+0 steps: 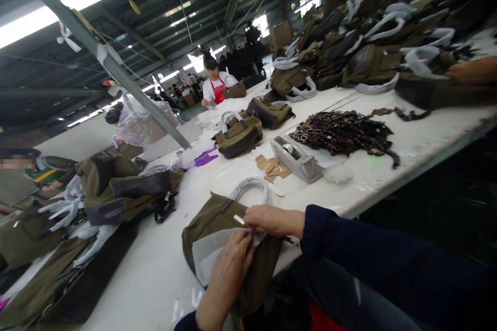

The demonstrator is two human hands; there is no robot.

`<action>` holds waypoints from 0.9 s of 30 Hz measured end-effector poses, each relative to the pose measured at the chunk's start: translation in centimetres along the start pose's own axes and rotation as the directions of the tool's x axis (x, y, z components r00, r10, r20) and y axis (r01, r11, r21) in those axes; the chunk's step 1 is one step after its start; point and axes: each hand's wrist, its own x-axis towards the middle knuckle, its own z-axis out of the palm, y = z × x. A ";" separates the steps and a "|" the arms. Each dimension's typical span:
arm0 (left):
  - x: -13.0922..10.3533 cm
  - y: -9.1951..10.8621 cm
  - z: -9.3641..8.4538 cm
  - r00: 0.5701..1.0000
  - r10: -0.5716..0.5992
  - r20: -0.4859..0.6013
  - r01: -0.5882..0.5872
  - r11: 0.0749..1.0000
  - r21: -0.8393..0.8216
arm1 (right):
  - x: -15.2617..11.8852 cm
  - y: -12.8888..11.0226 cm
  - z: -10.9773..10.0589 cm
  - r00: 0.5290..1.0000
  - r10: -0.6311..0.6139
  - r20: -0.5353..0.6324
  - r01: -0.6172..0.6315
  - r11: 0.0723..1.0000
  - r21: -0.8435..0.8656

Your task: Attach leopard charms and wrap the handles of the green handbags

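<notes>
An olive-green handbag (pixel 205 212) lies on the table in front of me, its handle (pixel 250 182) wrapped in white film. Over its front lies a thin white sheet (pixel 205 253). My left hand (pixel 231 264) rests on the sheet, fingers bent and closed on its upper part. Close beside it, my right hand (pixel 267 220) pinches at the sheet's upper right edge, near the base of the handle. The fingertips of both hands partly hide what lies between them. A small whitish tag (pixel 239 220) shows left of my right fingers.
Beyond the bag stand a grey tape dispenser (pixel 297 158), brown card pieces (pixel 272 166) and a heap of dark straps (pixel 345 132). More bags lie left (pixel 128 191) and in a pile at the back right (pixel 373 62). A person in a red apron (pixel 218 92) works across the table.
</notes>
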 end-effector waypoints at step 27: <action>1.4 0.5 2.8 0.939 -0.157 -0.305 0.200 0.973 0.112 | -6.2 -4.6 6.0 0.895 0.097 -0.436 -0.174 0.975 -0.140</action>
